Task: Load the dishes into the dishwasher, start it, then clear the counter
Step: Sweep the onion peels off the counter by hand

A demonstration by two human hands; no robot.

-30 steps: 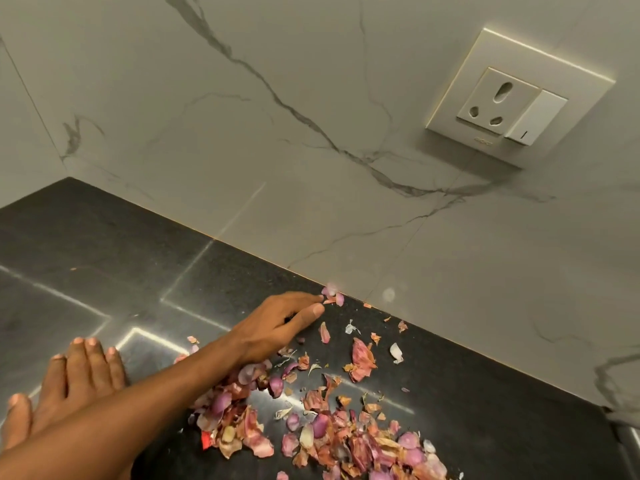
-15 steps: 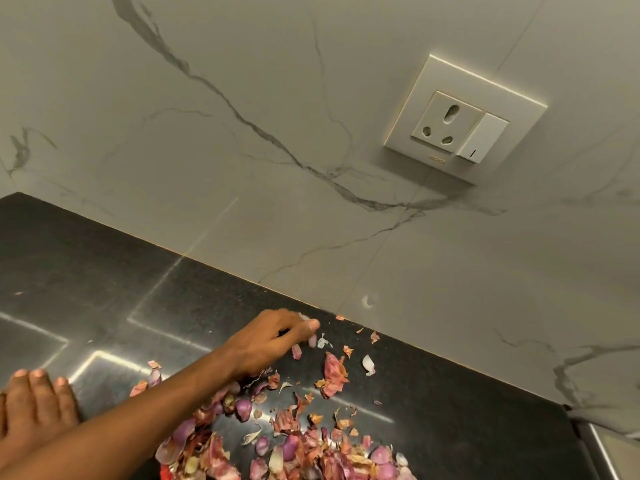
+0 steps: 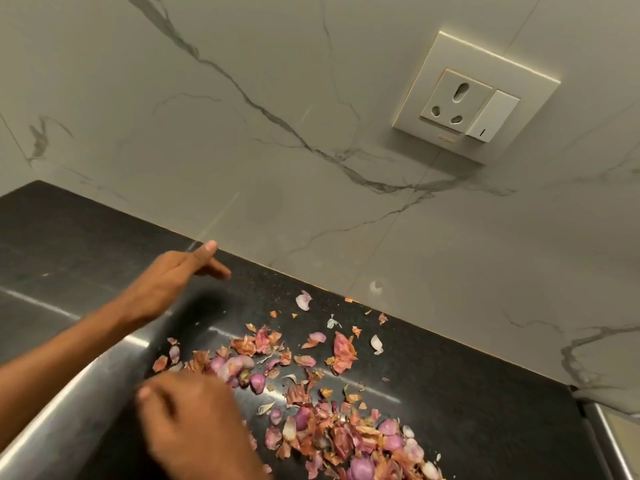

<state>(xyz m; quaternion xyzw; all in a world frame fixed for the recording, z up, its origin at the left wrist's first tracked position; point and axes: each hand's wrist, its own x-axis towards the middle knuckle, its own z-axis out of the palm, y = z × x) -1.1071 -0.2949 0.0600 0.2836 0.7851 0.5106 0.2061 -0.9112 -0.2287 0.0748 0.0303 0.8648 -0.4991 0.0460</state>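
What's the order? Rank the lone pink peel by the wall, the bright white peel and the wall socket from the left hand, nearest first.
1. Lone pink peel, just right of the left hand.
2. Bright white peel, farther right.
3. Wall socket, high up, farthest right.

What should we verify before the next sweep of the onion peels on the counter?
1. Left hand free: ok, fingers straight, holding nothing.
2. Right hand grip: cannot tell, blurred.
3. Onion peels gathered in one heap: not ok, loose bits lie scattered toward the wall.
4. Counter cleared: not ok.
5. Socket free of plugs: ok.
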